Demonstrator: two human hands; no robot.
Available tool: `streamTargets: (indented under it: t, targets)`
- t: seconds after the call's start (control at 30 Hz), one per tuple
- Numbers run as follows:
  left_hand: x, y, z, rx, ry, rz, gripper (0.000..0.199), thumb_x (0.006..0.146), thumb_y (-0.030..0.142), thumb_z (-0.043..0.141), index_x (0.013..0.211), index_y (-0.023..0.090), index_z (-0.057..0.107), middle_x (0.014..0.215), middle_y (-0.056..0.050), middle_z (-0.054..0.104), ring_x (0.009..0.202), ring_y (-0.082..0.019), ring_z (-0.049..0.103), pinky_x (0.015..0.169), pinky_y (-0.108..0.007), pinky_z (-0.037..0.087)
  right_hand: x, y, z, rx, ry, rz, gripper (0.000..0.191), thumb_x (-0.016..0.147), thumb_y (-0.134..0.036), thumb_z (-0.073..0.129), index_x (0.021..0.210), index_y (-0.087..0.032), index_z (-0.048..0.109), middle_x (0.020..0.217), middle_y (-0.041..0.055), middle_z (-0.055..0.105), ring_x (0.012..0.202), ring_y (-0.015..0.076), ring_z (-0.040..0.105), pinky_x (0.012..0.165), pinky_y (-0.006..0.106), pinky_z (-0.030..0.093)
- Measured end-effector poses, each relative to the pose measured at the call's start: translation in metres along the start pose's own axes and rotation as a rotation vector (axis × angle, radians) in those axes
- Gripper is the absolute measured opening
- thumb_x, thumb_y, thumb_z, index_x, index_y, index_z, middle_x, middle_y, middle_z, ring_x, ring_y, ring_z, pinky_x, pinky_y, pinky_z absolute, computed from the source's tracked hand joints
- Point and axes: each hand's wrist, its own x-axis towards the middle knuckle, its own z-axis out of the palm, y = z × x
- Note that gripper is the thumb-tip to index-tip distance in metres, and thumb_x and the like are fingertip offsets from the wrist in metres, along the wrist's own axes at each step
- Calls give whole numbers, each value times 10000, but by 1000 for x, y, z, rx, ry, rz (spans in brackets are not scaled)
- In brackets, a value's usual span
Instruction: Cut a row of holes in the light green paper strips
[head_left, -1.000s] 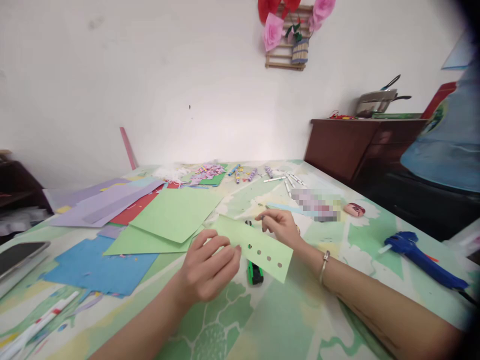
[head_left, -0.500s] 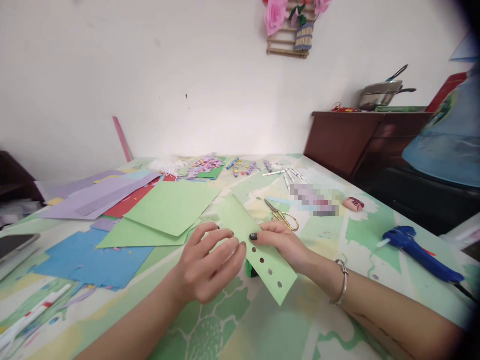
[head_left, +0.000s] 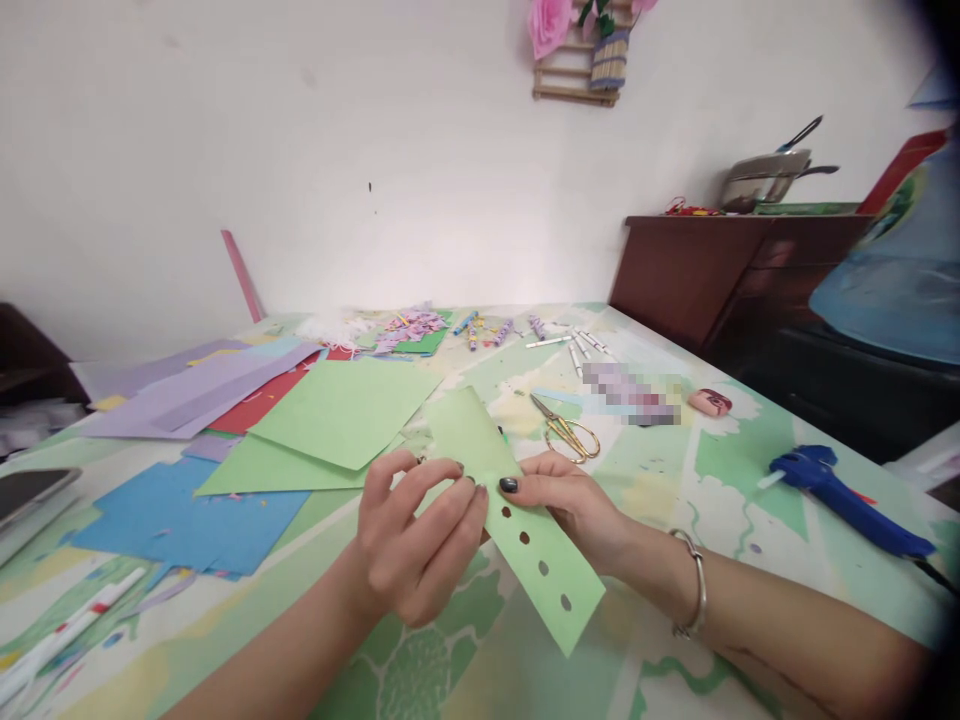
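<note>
A light green paper strip (head_left: 562,565) slants between my hands, with a row of several small holes along its near half. My right hand (head_left: 581,503) grips its right edge, thumb on top and the other fingers underneath. Curled at the left edge, my left hand (head_left: 420,540) pinches the paper with its fingertips. A small dark and green thing shows at the strip's right edge above my right thumb; most of it is hidden, so its kind cannot be told. Gold-handled scissors (head_left: 566,428) lie just beyond my right hand.
Green paper sheets (head_left: 345,410), blue paper (head_left: 195,520) and purple sheets (head_left: 202,390) spread over the left side. A blue glue gun (head_left: 847,500) rests at the right, near a pink eraser-like block (head_left: 710,401). White markers (head_left: 577,350) and paper scraps (head_left: 412,330) lie at the back.
The strip's near end has shifted slightly down and right. The green and black thing seen below the strip before is now mostly hidden, with a bit showing at the right edge.
</note>
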Motion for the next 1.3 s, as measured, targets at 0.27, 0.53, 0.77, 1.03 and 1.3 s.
streamTargets:
  t: [0.27,0.53,0.77,1.03,1.3]
  targets:
    - [-1,1,0,-31,0,-7,33,779,101,611,798,101,638,693,-86,698,725,-242,654,648,-400,415,-1,-1,0,-43,30,0,255,602,-315,735,540,-119,583,452,-24,524,386,60,434,389,188,319]
    - [-1,-5,3,-99,-2,-109,90,785,45,584,831,101,637,779,-115,705,782,-237,667,700,-388,446,2,-11,-14,-699,234,-664,176,767,-252,675,907,-189,590,853,19,591,708,115,544,621,244,459]
    - [-1,-5,4,-183,-7,-114,109,792,24,565,809,111,629,772,-99,711,794,-221,669,710,-383,453,3,-25,-25,-1300,-24,-1093,142,877,-131,562,930,-212,665,830,39,637,822,164,514,776,355,459]
    - [-2,-4,7,-184,-5,-66,89,793,57,568,806,119,630,779,-107,709,790,-237,645,662,-384,465,2,-20,-25,-1357,-74,-1193,160,891,-117,523,945,-196,652,817,50,636,799,164,507,725,339,474]
    - [-1,-3,4,-177,-19,-44,122,813,67,519,804,123,626,781,-107,705,790,-237,645,648,-384,470,-4,-22,-18,-1457,-89,-1190,138,894,-93,486,944,-162,594,834,73,612,787,166,519,721,345,464]
